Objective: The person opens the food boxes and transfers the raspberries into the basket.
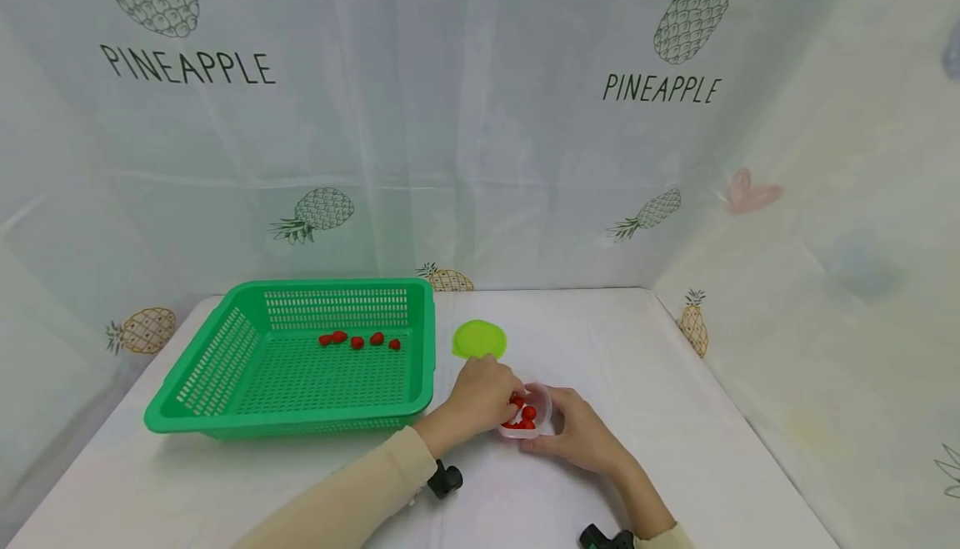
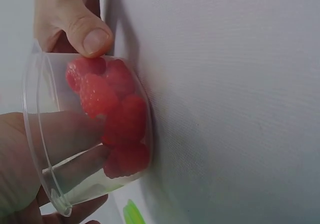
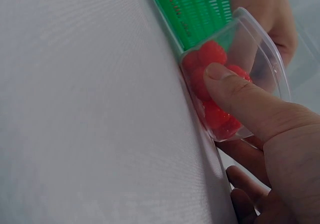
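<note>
My right hand [image 1: 573, 432] grips a clear plastic container [image 1: 543, 407] from its right side, the thumb pressed on the near wall. Several raspberries [image 2: 117, 101] lie piled on the container's bottom, showing red through the wall. From the left, my left hand [image 1: 480, 395] reaches over the rim, with fingers [image 2: 80, 131] down inside among the berries. Its fingertips are hidden behind the raspberries, so I cannot tell whether they pinch one. The container stands upright on the white table [image 1: 645, 366].
A large green basket [image 1: 288, 426] stands to the left, with several more raspberries [image 1: 357, 342] on its floor towards the back. Beyond my left hand lies a round lime-green lid [image 1: 478, 338]. A pineapple-print curtain [image 1: 450, 116] hangs behind the table.
</note>
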Demonstrator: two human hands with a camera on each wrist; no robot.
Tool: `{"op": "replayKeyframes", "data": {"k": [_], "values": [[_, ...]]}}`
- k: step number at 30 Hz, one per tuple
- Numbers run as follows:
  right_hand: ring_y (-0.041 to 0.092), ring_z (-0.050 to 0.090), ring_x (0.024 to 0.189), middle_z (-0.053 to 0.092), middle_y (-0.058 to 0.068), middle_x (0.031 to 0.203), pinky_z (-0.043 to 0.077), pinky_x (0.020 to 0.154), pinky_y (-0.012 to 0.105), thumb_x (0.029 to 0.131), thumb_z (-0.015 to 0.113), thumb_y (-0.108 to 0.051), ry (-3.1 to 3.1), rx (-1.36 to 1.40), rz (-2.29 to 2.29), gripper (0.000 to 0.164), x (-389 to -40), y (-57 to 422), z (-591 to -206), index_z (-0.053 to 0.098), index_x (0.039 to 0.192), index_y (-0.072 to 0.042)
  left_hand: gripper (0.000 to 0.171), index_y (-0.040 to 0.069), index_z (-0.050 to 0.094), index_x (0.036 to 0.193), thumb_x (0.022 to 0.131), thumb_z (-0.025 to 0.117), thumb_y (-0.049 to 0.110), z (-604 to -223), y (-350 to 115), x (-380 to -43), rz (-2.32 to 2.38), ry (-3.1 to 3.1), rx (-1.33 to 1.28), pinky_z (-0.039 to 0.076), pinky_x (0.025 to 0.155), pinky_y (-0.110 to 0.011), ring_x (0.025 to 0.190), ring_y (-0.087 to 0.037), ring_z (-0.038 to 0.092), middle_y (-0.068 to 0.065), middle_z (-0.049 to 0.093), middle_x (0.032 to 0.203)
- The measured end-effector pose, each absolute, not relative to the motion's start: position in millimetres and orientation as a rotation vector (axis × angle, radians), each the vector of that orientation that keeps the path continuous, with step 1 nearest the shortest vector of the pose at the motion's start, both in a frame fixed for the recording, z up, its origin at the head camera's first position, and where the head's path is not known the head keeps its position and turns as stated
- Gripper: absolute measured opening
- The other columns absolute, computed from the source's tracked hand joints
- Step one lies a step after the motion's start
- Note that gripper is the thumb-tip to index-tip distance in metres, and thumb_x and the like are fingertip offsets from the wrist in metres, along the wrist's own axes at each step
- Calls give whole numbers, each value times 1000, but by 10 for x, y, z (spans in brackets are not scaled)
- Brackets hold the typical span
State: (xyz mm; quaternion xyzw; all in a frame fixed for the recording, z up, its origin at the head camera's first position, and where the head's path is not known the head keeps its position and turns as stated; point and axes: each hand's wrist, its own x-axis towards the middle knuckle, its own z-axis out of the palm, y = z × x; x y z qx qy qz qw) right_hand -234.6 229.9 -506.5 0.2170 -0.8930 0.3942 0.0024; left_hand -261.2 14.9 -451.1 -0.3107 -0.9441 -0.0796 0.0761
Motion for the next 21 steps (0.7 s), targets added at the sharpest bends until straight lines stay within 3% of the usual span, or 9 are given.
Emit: {"op": "replayKeyframes", "data": {"k": [8, 21], "values": [[21, 58, 130, 68, -13, 135, 44, 114, 58, 78, 94, -49, -2799, 708, 1265, 71, -2352, 2275, -5070, 67, 140, -27, 16, 29, 87, 105, 89, 87, 27, -4502, 121, -2582, -259, -2847, -915, 43, 73, -29, 86, -15, 59, 11, 78, 90], [18, 61, 126, 69, -15, 133, 47, 112, 51, 79, 93, -51, -2767, 733, 1223, 71, -2354, 2299, -5067, 66, 141, -27, 4, 28, 86, 89, 87, 89, 30, -4542, 220, -2572, -230, -2806, -803, 40, 72, -30, 89, -16, 60, 12, 74, 79]]}}
